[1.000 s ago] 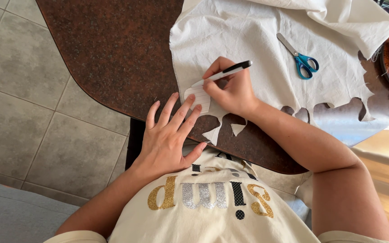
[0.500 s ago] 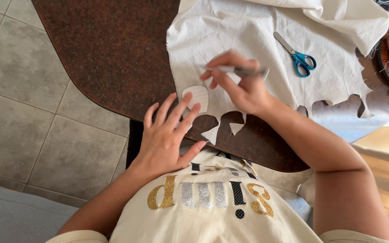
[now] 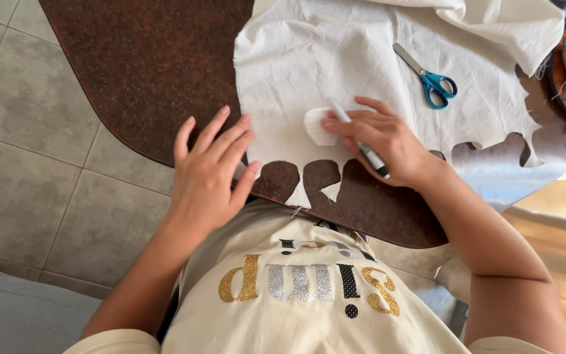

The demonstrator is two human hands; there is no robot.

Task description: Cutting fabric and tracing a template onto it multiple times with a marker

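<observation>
Cloth [image 3: 361,72] lies over table's [image 3: 145,72] near edge; soft, limp, best pinned flat. Left hand [image 3: 211,174] open, pressing its hem. Right hand [image 3: 381,141] grips pen [image 3: 361,145], fingertips on template [image 3: 316,128].

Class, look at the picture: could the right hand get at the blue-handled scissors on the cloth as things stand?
Probably yes. The scissors lie in the open on the cloth, with nothing between them and the right hand. That hand already holds a marker, so gripping them could be awkward.

A dark brown speckled table [image 3: 145,72] with a rounded edge stands on a grey-tiled floor [image 3: 27,137].
</observation>
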